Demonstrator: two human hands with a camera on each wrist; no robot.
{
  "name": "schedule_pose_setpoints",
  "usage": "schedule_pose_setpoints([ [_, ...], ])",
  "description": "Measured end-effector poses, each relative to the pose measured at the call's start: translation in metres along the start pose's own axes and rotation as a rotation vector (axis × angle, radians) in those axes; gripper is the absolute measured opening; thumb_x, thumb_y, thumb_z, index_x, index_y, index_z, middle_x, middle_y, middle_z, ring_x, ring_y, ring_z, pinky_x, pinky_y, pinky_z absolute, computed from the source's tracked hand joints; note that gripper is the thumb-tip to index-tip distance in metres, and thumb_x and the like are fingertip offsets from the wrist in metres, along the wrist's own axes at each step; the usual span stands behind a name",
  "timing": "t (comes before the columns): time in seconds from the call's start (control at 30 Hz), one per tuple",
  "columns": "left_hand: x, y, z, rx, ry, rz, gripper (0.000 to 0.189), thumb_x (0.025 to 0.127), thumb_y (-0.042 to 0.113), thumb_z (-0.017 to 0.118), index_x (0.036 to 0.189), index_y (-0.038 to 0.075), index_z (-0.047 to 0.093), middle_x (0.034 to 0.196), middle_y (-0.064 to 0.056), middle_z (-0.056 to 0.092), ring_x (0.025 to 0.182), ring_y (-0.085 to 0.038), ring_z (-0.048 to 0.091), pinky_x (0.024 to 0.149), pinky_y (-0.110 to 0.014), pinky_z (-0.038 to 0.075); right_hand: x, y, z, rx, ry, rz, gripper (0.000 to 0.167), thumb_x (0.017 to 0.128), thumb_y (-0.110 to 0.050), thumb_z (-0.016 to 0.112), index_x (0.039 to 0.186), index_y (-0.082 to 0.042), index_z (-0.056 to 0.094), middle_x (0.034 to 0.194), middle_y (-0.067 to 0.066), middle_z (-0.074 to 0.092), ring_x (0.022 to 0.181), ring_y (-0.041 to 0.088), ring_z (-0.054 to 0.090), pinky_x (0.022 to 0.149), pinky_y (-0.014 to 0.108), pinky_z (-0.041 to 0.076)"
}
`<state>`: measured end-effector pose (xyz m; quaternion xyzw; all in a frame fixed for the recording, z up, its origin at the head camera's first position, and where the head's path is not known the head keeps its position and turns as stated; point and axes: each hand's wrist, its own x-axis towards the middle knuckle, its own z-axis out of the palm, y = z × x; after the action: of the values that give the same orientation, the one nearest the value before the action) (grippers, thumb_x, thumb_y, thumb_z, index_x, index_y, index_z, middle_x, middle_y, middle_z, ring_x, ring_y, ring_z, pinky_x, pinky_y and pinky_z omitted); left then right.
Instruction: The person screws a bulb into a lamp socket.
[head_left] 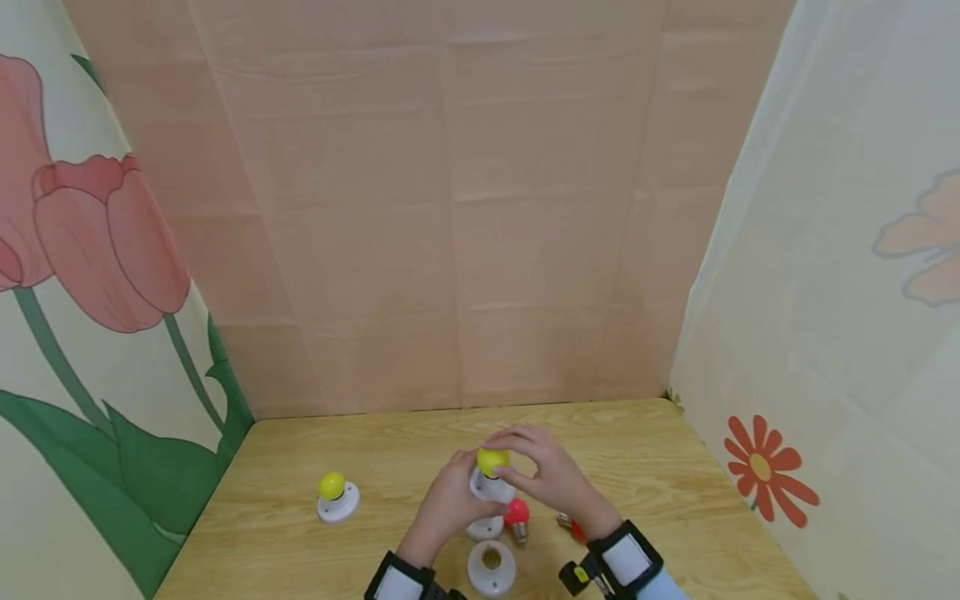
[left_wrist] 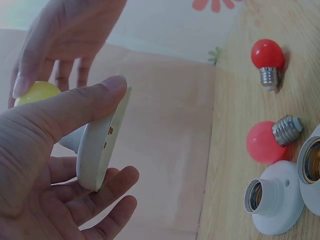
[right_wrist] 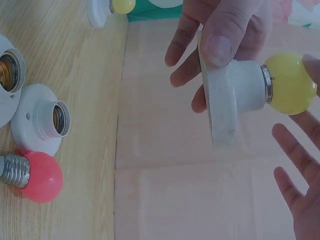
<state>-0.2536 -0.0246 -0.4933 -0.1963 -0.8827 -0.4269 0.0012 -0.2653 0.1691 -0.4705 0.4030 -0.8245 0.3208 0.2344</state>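
Note:
My left hand [head_left: 452,500] grips a white round lamp holder [right_wrist: 227,100] by its base, thumb on one side and fingers on the other. A yellow bulb [right_wrist: 290,84] sits in its socket, with a thin band of the metal cap showing at the rim. My right hand [head_left: 551,471] pinches the yellow globe between thumb and fingertips, its other fingers spread. Bulb and holder are held up off the table, and the flat back of the holder faces away from the bulb in the left wrist view.
Two white lamp holders with bare sockets, one nearer [head_left: 491,568] and one behind [head_left: 485,528], stand on the wooden table [head_left: 270,467]. Beside them lie a pinkish-red bulb [head_left: 517,511] and a red bulb [left_wrist: 267,53]. Farther left, another holder [head_left: 341,505] carries a yellow bulb [head_left: 332,486].

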Motion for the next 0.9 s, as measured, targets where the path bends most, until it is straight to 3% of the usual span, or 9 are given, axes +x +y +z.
schedule_pose_setpoints([
  [0.33,0.001,0.0,0.0,-0.011,-0.013,0.028,0.072,0.067,0.036,0.088,0.131,0.022,0.057,0.113,0.003,0.061,0.098,-0.014,0.059,0.084,-0.043,0.053,0.003,-0.001,0.0,-0.033,0.041,0.003,0.03,0.083,-0.033,0.076,0.111,-0.028,0.068,0.111,-0.013,0.063,0.106,0.011,0.056,0.091,0.046,0.044],
  [0.53,0.001,0.001,-0.001,-0.019,-0.013,0.019,0.07,0.069,0.035,0.087,0.13,0.02,0.057,0.115,0.001,0.06,0.1,-0.016,0.06,0.086,-0.045,0.052,0.002,-0.001,0.0,-0.043,0.034,0.007,0.038,0.083,-0.033,0.076,0.118,-0.022,0.065,0.119,-0.004,0.062,0.11,0.018,0.057,0.091,0.049,0.045],
  [0.67,0.001,0.001,-0.001,-0.029,-0.013,0.005,0.069,0.069,0.035,0.087,0.13,0.021,0.058,0.114,0.002,0.06,0.101,-0.016,0.06,0.088,-0.046,0.052,0.003,-0.006,0.0,-0.075,0.028,0.065,0.051,0.078,-0.036,0.08,0.124,-0.024,0.062,0.122,-0.007,0.062,0.112,0.016,0.057,0.092,0.049,0.047],
  [0.9,0.002,0.002,-0.001,-0.031,-0.017,0.027,0.066,0.07,0.032,0.086,0.13,0.027,0.058,0.112,0.006,0.061,0.1,-0.012,0.058,0.086,-0.044,0.053,0.006,-0.016,0.004,-0.165,0.079,0.157,0.056,0.069,-0.042,0.085,0.117,-0.024,0.064,0.113,-0.012,0.065,0.105,0.011,0.06,0.088,0.044,0.051],
])
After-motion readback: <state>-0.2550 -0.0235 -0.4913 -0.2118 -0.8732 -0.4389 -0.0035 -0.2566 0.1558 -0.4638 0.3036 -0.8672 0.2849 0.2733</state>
